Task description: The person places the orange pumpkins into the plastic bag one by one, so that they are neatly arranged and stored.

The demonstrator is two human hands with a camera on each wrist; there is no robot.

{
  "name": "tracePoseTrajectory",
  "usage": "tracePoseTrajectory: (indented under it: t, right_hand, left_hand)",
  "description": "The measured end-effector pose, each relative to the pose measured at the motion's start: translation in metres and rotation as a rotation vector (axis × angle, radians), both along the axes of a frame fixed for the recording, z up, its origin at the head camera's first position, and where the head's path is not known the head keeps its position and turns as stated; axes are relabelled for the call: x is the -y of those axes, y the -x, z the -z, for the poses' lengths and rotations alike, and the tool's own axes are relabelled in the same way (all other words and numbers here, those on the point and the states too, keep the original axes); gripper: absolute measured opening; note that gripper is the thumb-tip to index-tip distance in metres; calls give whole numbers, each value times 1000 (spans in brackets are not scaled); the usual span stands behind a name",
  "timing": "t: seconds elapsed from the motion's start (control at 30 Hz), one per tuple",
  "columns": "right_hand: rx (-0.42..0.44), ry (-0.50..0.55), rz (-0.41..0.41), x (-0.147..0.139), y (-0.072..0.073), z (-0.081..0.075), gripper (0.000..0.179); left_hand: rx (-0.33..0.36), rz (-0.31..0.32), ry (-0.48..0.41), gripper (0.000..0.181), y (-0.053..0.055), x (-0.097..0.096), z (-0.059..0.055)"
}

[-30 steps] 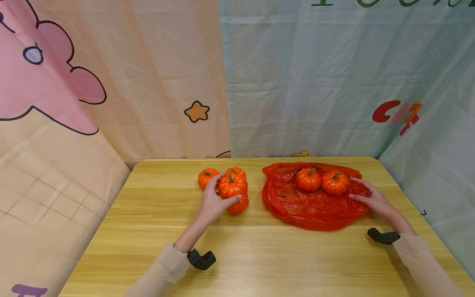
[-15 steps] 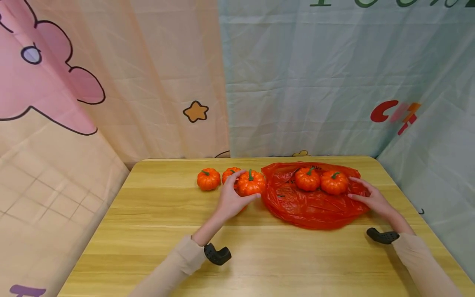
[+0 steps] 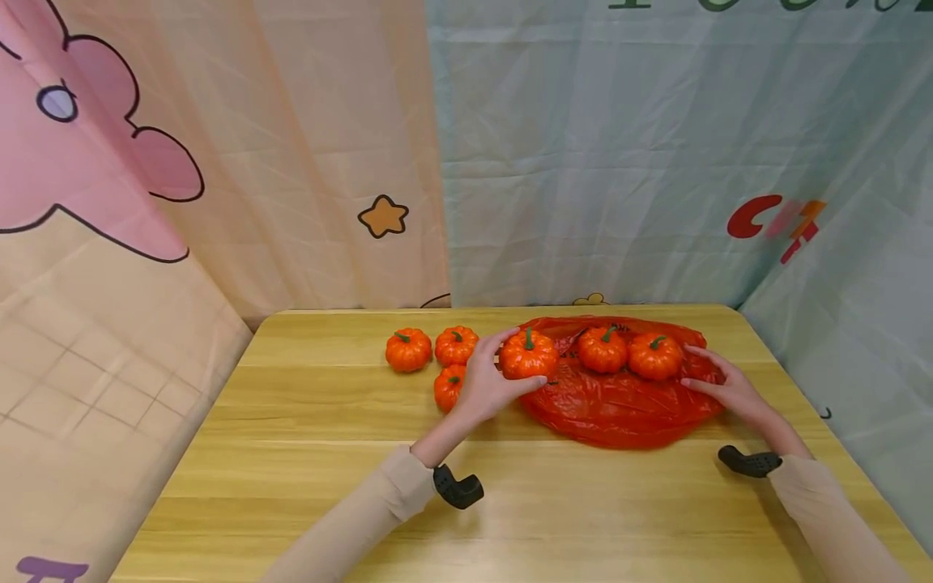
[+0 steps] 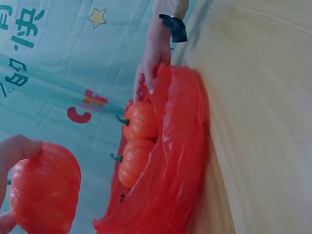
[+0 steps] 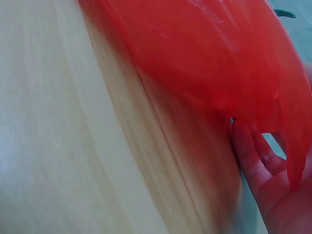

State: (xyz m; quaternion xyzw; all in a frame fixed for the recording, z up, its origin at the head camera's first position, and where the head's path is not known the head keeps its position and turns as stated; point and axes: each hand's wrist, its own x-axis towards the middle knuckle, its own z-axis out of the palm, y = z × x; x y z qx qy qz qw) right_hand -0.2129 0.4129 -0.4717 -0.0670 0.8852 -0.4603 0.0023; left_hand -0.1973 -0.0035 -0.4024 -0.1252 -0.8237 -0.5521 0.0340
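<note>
My left hand holds a small orange pumpkin with a green stem, thumb at its near side and fingers at its far side. The pumpkin overlaps the left edge of a red plastic bag in the head view; in the left wrist view this pumpkin is apart from the bag. Two more pumpkins, one on the left and one on the right, sit in the bag's mouth. My right hand grips the bag's right edge, the red film hanging over its palm in the right wrist view.
Three pumpkins stand on the wooden table left of the bag: a left one, a back one and a front one partly behind my left hand. A printed curtain hangs behind the table.
My left hand has carried its pumpkin rightward from the group of pumpkins to the bag's left edge, uncovering the others. The right hand and the bag have stayed in place.
</note>
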Motion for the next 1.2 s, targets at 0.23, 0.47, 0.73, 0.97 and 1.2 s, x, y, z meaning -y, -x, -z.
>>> tracePoseTrajectory:
  t: [0.23, 0.47, 0.73, 0.97, 1.2]
  right_hand:
    - [-34, -13, 21, 0, 0, 4, 62]
    - [-37, 16, 24, -2, 1, 6, 60]
    - [-61, 36, 24, -1, 1, 5, 58]
    - [-40, 22, 30, -1, 1, 5, 60]
    - [-15, 18, 34, -1, -1, 4, 61]
  left_hand:
    - [-26, -32, 46, 77, 11, -16, 2]
    - [-3, -42, 56, 76, 22, -33, 3]
    - [-9, -27, 81, 75, 31, -52, 4]
    - [-17, -61, 160, 74, 41, -62, 9]
    - [-87, -101, 300, 73, 50, -64, 18]
